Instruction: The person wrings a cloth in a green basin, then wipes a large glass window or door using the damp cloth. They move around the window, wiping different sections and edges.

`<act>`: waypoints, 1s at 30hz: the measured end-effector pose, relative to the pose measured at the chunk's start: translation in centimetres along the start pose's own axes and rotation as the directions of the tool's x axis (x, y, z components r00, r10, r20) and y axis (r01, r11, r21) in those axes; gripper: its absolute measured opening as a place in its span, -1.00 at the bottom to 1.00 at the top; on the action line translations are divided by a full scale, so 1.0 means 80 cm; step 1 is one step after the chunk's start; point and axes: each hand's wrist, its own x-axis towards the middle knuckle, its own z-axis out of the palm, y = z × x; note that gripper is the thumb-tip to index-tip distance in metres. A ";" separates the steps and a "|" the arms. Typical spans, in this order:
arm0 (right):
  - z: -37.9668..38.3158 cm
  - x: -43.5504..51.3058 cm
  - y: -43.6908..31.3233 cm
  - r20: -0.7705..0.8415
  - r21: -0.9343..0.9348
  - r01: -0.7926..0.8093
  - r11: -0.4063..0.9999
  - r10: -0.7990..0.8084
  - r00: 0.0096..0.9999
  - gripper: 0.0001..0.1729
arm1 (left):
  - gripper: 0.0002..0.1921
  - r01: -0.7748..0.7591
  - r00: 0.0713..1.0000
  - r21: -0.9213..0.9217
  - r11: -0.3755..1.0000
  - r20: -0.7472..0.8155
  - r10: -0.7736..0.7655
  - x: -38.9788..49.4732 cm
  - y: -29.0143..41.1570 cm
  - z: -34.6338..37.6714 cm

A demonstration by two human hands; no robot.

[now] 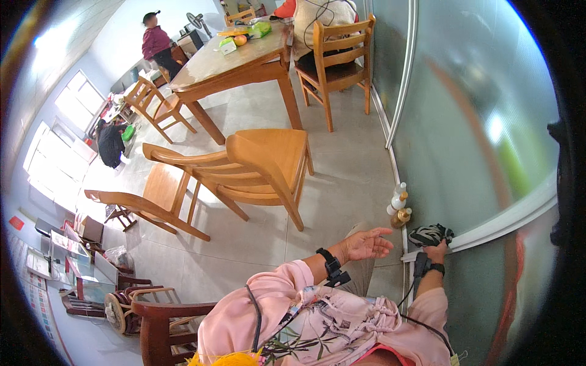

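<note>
My right hand (436, 249) holds a bunched dark and light striped cloth (430, 235) against the white frame of a glass partition (462, 174). My left hand (370, 244) is empty, its fingers spread, held to the left of the partition above my leg. Just beyond my hands, on the floor at the foot of the partition, stand a gold-coloured bottle (401, 218) and white bottles (393, 206), one with a gold-coloured cap. Both wrists wear black straps with small devices, and a black cable runs from the right one.
Wooden chairs (274, 142) stand on the tiled floor ahead and left, before a wooden table (206, 64) bearing fruit and packets. One person sits at the table by the partition; two others are farther off. A dark wooden chair (155, 311) and stacked stools are at lower left.
</note>
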 end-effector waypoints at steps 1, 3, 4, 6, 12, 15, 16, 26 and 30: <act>0.011 -0.007 -0.014 0.000 0.055 0.038 0.998 -0.038 0.999 -0.52 | -0.50 0.002 1.000 -0.024 1.000 0.009 -0.001 0.000 0.000 0.001; 0.033 -0.037 -0.040 -0.009 0.271 0.046 0.962 -0.045 0.999 -0.48 | -0.50 0.007 1.000 -0.019 1.000 0.003 -0.007 0.002 -0.001 0.003; 0.042 -0.051 -0.057 0.066 0.633 -0.121 0.765 0.102 0.993 -0.38 | -0.50 0.012 1.000 -0.023 1.000 0.009 -0.012 0.004 -0.003 0.003; 0.052 -0.071 -0.065 -0.085 -0.217 0.198 0.956 -0.221 0.972 -0.29 | -0.49 0.015 1.000 -0.011 1.000 0.006 -0.015 0.006 -0.007 0.005; 0.023 -0.023 -0.016 -0.149 -0.926 -0.049 0.373 -0.245 0.958 -0.27 | -0.48 0.017 0.999 -0.003 1.000 0.046 -0.017 -0.003 -0.007 0.015; 0.015 -0.019 -0.007 -0.049 -0.664 0.030 0.747 -0.084 0.995 -0.32 | -0.48 -0.015 0.999 -0.001 1.000 0.038 0.015 -0.009 0.002 0.015; 0.018 -0.028 -0.011 -0.034 -0.401 -0.085 0.912 0.078 0.996 -0.36 | -0.48 -0.012 0.998 -0.017 1.000 0.059 0.013 -0.010 0.004 0.015; 0.017 -0.190 -0.025 -0.504 -0.019 0.061 0.998 -0.062 0.861 -0.61 | -0.45 -0.037 0.998 -0.004 0.999 0.049 0.037 0.008 -0.018 0.005; 0.015 -0.192 -0.046 -0.518 -0.275 0.082 0.958 -0.219 0.827 -0.60 | -0.42 0.008 0.999 -0.031 0.999 0.045 -0.006 0.019 -0.025 0.002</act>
